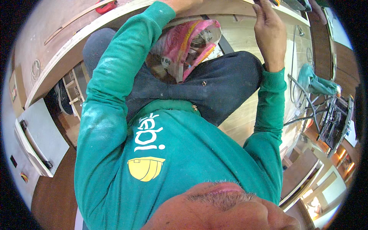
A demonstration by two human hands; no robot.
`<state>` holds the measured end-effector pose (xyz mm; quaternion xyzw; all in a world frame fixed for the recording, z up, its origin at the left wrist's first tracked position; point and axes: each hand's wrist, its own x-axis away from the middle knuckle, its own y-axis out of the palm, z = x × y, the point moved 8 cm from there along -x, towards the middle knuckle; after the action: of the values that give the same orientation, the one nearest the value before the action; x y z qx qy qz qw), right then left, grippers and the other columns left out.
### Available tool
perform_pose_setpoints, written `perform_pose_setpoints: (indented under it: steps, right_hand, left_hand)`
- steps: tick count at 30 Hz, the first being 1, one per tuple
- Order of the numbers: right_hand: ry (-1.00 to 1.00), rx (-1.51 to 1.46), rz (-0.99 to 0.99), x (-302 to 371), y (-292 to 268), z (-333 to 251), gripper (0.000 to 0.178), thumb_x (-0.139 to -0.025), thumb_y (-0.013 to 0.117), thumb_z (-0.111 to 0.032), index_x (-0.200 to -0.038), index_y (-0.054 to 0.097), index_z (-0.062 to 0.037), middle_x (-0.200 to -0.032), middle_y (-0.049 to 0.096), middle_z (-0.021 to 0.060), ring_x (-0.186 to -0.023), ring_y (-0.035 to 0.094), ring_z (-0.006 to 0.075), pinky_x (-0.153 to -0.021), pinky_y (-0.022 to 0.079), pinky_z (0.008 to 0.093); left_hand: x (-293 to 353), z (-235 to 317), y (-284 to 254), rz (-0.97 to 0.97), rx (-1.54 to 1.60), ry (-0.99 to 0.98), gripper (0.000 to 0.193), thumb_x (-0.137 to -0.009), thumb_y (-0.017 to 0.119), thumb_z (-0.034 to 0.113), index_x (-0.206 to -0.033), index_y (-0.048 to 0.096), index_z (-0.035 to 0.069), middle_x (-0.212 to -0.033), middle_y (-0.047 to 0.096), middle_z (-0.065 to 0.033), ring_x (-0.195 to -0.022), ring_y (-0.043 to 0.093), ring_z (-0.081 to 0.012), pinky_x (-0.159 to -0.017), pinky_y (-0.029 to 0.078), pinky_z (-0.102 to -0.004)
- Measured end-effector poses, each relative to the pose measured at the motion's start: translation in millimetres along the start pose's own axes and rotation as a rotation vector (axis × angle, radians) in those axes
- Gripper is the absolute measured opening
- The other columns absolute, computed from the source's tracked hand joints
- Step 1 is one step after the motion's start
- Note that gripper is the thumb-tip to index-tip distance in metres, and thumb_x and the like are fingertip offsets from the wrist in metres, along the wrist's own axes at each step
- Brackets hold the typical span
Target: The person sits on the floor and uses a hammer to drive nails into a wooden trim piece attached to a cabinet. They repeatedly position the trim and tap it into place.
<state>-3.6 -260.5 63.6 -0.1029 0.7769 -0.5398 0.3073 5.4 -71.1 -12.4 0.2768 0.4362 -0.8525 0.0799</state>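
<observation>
My left hand (184, 4) is at the top edge of the view, over the long pale board (237, 7); its fingers are cut off. Farther right, my right hand (270, 32) is raised by the same board with its fingers curled. A dark thing with a bit of orange-yellow (274, 2) shows at those fingers, mostly out of view, so its kind is unclear. Below and between the hands, a crumpled pink and clear plastic bag (184, 44) lies against my dark trousers (226, 76). Something dark shows inside the bag.
Beyond the board are a red tool (106, 7) and a thin wooden strip (74, 23). A white panel with hinges (44, 134) stands at left. At right, a green garment (316, 80) hangs by a black folding stand (333, 119), with a loose cable (294, 65) nearby.
</observation>
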Motion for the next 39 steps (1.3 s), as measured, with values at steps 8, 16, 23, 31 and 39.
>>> perform_pose_setpoints:
  steps: [8,16,23,31,39]
  right_hand:
    - [-0.060,-0.004,-0.012,1.8,-7.1,0.1,0.039,-0.099,0.062,-0.012,-0.138,0.063,-0.0097,-0.103,0.070,0.0247,-0.095,0.068,0.0426,-0.081,0.054,0.0486]
    - [0.163,-0.091,0.596,33.7,-65.5,17.8,0.041,-0.102,0.062,-0.009,-0.143,0.057,-0.0061,-0.095,0.069,0.0227,-0.081,0.068,0.0265,-0.072,0.051,0.0335]
    - [0.328,-0.144,0.574,61.7,-57.8,66.9,0.048,-0.100,0.072,-0.023,-0.140,0.054,-0.0014,-0.082,0.072,0.0109,-0.072,0.068,0.0146,-0.063,0.052,0.0283]
    - [0.306,-0.242,0.619,61.7,-62.2,59.8,0.048,-0.101,0.065,-0.008,-0.146,0.048,-0.0012,-0.088,0.071,0.0171,-0.078,0.068,0.0258,-0.070,0.051,0.0348]
    - [0.340,-0.342,0.611,63.8,-61.9,64.8,0.046,-0.101,0.064,-0.007,-0.144,0.047,-0.0001,-0.082,0.067,0.0160,-0.071,0.063,0.0239,-0.065,0.048,0.0356]
  left_hand:
    - [-2.8,-2.1,7.4,0.009,0.046,0.015,0.013,-0.084,0.070,0.017,-0.087,0.072,0.004,-0.093,0.064,-0.0161,-0.096,0.063,-0.0370,-0.088,0.051,-0.0475]
    - [-38.7,-7.0,15.3,-0.349,0.094,-0.029,0.024,-0.090,0.066,0.019,-0.101,0.076,0.000,-0.101,0.071,-0.0198,-0.096,0.068,-0.0396,-0.089,0.054,-0.0459]
    - [-122.5,5.1,58.9,-0.319,0.056,0.257,0.022,-0.091,0.065,0.021,-0.097,0.075,0.002,-0.098,0.073,-0.0205,-0.093,0.069,-0.0393,-0.087,0.054,-0.0483]
    - [-162.5,3.7,151.9,-0.603,-0.123,0.372,0.017,-0.086,0.069,0.019,-0.094,0.074,0.005,-0.096,0.071,-0.0189,-0.094,0.068,-0.0391,-0.085,0.054,-0.0487]
    - [-145.2,7.9,157.5,-0.395,-0.394,0.664,0.022,-0.089,0.063,0.023,-0.096,0.062,0.003,-0.092,0.068,-0.0197,-0.091,0.069,-0.0390,-0.083,0.055,-0.0492]
